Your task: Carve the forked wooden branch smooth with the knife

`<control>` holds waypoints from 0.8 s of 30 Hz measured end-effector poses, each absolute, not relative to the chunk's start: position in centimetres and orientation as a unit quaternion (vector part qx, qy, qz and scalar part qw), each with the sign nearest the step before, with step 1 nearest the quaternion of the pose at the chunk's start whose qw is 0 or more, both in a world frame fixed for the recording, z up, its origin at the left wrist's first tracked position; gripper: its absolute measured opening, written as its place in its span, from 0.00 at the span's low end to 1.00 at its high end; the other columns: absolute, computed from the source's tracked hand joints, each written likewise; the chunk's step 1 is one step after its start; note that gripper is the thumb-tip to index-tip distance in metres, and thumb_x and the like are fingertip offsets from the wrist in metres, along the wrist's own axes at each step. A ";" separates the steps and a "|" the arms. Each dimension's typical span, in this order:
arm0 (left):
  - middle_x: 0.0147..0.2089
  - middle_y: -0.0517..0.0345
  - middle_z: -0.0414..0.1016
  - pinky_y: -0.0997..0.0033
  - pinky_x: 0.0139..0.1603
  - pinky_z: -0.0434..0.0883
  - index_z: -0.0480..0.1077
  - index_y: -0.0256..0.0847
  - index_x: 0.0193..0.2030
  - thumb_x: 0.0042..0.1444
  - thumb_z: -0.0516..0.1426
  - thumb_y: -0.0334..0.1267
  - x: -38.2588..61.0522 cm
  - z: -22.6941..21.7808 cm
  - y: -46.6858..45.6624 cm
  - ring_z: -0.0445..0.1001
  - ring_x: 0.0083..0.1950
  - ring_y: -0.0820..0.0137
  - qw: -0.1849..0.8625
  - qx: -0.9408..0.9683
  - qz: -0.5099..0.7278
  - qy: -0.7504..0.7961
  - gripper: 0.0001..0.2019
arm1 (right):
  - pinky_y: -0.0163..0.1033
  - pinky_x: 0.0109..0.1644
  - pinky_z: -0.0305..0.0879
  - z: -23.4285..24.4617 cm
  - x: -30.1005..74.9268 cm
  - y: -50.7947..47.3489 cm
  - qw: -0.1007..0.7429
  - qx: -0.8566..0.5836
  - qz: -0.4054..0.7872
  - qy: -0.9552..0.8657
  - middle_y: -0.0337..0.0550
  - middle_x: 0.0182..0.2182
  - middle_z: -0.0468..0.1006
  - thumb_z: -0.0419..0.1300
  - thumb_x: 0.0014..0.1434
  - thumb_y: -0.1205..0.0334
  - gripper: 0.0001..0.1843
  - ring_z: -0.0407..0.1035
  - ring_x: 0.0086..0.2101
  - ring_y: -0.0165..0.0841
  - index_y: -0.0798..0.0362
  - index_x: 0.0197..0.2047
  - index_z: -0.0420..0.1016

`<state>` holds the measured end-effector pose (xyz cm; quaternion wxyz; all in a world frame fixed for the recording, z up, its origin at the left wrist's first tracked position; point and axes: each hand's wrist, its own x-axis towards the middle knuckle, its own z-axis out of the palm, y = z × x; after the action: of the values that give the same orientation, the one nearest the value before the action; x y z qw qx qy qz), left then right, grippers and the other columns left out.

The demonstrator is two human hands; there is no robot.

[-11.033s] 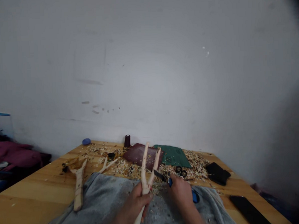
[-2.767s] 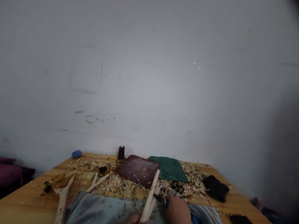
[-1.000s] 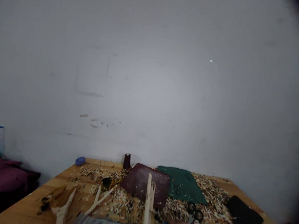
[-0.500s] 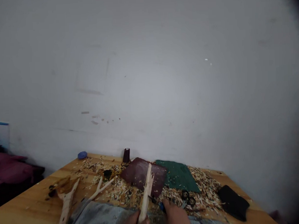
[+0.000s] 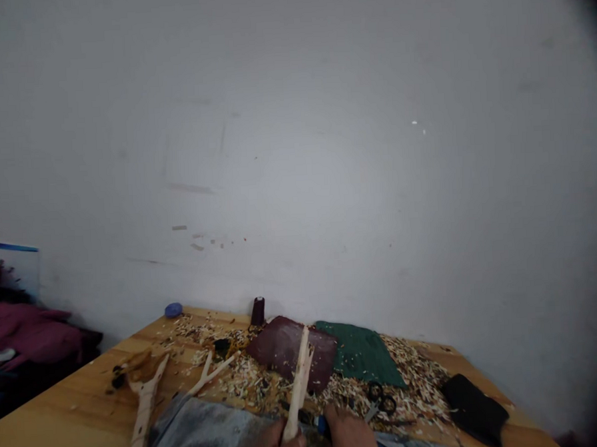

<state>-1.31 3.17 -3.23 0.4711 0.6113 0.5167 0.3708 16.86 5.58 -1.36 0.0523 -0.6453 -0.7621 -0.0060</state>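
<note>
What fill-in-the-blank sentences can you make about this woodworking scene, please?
The left hand grips a peeled wooden stick. The right hand holds a knife with a ____ handle. The black scissors lie among wood ____. A ____ mat lies beside a dark red sheet.

Missing words: blue, shavings, green.

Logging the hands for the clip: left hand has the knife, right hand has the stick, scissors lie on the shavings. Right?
No, the hands are swapped. In the head view, the left hand holds the stick and the right hand holds the knife. The scissors do lie on the shavings.
</note>
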 end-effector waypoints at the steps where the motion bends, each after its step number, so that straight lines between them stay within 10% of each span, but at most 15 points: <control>1: 0.25 0.62 0.65 0.69 0.34 0.62 0.68 0.44 0.32 0.48 0.56 0.60 -1.3 -3.2 3.1 0.67 0.30 0.66 0.457 0.615 0.379 0.520 0.20 | 0.40 0.44 0.68 -1.5 16.8 5.6 0.050 -0.643 -0.011 -0.764 0.50 0.43 0.81 0.54 0.55 0.73 0.20 0.76 0.43 0.43 0.49 0.48 0.75; 24: 0.22 0.66 0.63 0.74 0.24 0.60 0.66 0.43 0.32 0.49 0.58 0.56 -0.7 -4.0 3.4 0.63 0.22 0.73 0.493 0.582 0.378 0.524 0.17 | 0.40 0.43 0.68 -0.5 19.0 5.4 0.076 -0.652 0.001 -0.755 0.51 0.41 0.82 0.49 0.56 0.75 0.22 0.77 0.41 0.42 0.52 0.49 0.75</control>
<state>-0.72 3.36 -3.96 0.4935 0.5824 0.5237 0.3783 18.95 5.41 -0.52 0.0755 -0.6516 -0.7548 0.0010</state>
